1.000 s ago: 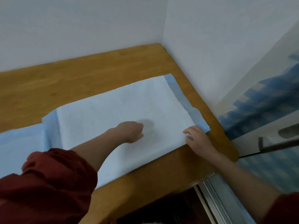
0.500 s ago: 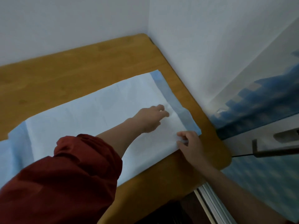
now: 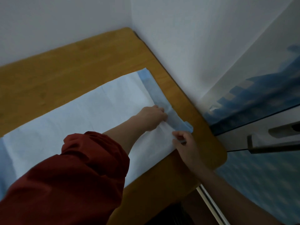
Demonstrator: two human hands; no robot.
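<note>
Wood-topped table (image 3: 68,73) fills a corner between two pale walls (image 3: 178,38), and a white sheet (image 3: 90,114) lies flat along it. At the far left a red sleeve (image 3: 73,176) crosses over the sheet's near edge, its forearm leading to the left hand (image 3: 151,118). That hand rests knuckles-up on the sheet, fingers curled down onto it just where the white meets the blue band (image 3: 154,90) at the sheet's end; whether they pinch a fold or only press cannot be told. Just right of it and nearer the person, the right hand (image 3: 186,147) pinches the sheet's near corner between thumb and forefinger, beside the band's slightly lifted end. Beyond both hands to the right stand a blue-patterned panel (image 3: 259,95) and a metal handle (image 3: 272,147).
</note>
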